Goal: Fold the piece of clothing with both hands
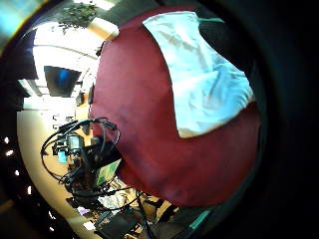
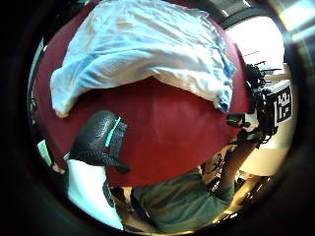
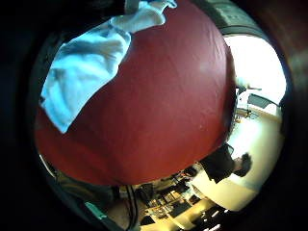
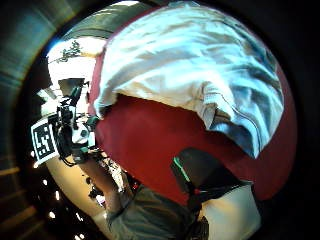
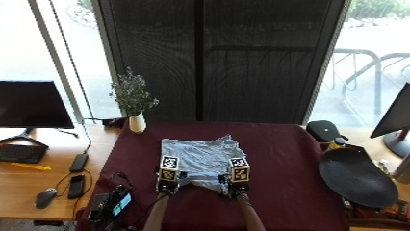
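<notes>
Grip: cannot be told for either hand. Your left hand [image 5: 168, 186] and right hand [image 5: 237, 188] sit at the near edge of the garment [image 5: 200, 161], one at each near corner, but their fingers are hidden from above.

Garment: pale blue clothing, rumpled, lying on the dark red tablecloth [image 5: 288, 163] near the table's middle, its far edge toward the window. In your right thumb side palm view its hemmed edge [image 4: 235, 117] rises off the cloth.

Other items:
- White vase with flowers [image 5: 136, 122], at the cloth's far left corner.
- Black round dish [image 5: 357, 177], right of the table.
- Monitor [image 5: 33, 104], keyboard [image 5: 20, 154] and mouse [image 5: 44, 198], on the wooden desk at left.
</notes>
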`<action>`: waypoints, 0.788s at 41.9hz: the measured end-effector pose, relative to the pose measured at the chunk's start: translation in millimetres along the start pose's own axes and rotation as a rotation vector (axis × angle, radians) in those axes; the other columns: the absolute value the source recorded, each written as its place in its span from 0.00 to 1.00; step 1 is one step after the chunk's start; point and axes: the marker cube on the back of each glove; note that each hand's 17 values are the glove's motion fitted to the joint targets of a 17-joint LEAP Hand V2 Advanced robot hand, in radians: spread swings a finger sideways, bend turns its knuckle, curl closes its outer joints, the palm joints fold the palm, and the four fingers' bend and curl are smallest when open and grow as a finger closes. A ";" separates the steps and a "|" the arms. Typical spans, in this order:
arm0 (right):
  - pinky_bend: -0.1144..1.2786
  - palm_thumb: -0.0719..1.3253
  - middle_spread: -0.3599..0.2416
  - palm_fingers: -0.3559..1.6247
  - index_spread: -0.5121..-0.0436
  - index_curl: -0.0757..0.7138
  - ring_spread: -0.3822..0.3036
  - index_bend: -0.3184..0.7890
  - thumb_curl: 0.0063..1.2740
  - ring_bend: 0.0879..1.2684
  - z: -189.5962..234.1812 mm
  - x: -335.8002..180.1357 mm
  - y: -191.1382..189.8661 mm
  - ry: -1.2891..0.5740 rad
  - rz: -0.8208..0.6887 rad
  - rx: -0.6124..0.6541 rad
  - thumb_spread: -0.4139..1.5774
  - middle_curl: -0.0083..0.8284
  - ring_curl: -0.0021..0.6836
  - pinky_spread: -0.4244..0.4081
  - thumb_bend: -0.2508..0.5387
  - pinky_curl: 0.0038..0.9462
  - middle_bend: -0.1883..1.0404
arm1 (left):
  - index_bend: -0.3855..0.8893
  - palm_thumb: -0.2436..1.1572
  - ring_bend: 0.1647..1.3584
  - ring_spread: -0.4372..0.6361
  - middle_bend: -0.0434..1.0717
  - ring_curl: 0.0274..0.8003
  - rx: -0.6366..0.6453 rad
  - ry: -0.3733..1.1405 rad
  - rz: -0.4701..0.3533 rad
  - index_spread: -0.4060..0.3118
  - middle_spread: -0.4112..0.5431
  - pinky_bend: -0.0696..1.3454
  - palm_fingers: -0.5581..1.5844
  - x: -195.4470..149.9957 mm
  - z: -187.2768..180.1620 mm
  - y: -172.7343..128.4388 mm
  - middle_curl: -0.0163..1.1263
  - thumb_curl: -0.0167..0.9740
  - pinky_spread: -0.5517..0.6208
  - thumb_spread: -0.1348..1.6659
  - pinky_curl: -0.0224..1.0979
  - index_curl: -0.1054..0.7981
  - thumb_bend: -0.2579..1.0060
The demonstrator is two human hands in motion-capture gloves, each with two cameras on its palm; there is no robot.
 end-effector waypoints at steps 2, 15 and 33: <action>0.70 0.44 0.71 0.14 0.38 0.30 0.83 0.32 0.24 0.26 8.0 -1.0 -4.1 0.004 -0.014 -0.048 0.75 0.29 0.40 0.81 0.29 0.40 0.31 | 0.40 0.50 0.33 0.51 0.21 0.39 -0.015 -0.033 -0.007 0.46 0.40 0.28 0.45 -2.8 -4.4 5.2 0.36 0.33 0.78 0.67 0.28 0.42 0.20; 0.64 0.54 0.64 0.24 0.41 0.33 0.67 0.47 0.27 0.32 21.5 -3.8 -23.0 -0.061 -0.077 0.006 0.75 0.33 0.43 0.66 0.34 0.37 0.32 | 0.43 0.60 0.33 0.45 0.27 0.39 0.041 -0.085 -0.068 0.42 0.34 0.23 0.51 -21.8 -9.6 8.8 0.38 0.36 0.74 0.67 0.28 0.45 0.20; 0.39 0.75 0.35 0.63 0.47 0.53 0.31 0.59 0.33 0.36 -9.5 8.2 22.1 -0.086 -0.174 0.045 0.82 0.42 0.49 0.48 0.49 0.29 0.41 | 0.54 0.66 0.30 0.14 0.43 0.43 -0.111 -0.116 0.045 0.18 0.13 0.12 0.75 -31.7 2.7 36.3 0.45 0.36 0.53 0.68 0.21 0.58 0.19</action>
